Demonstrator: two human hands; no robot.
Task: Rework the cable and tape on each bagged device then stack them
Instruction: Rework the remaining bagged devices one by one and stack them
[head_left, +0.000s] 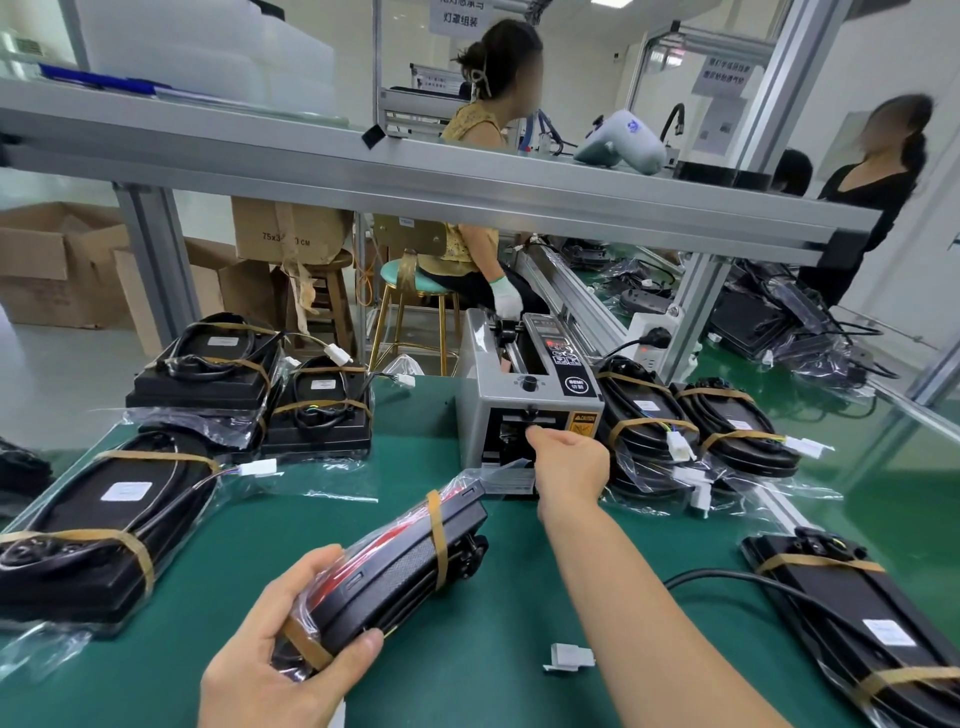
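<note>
Tape is what the right hand (569, 460) is after: it reaches to the mouth of the grey tape dispenser (524, 410), fingers curled in at the slot, though whether they pinch a strip I cannot tell. Meanwhile the left hand (275, 649) grips the bagged device (400, 566) by its near end, tilted up off the green surface (467, 649), probably to keep it ready for wrapping. Finished ones sit stacked at far left (208, 374).

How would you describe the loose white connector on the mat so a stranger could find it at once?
Start at the grey tape dispenser at the back of the green mat. Come straight toward the camera, under the right forearm, to the mat's near edge. The white connector lies there alone, unbagged, while other white plugs hang on cables.
</note>
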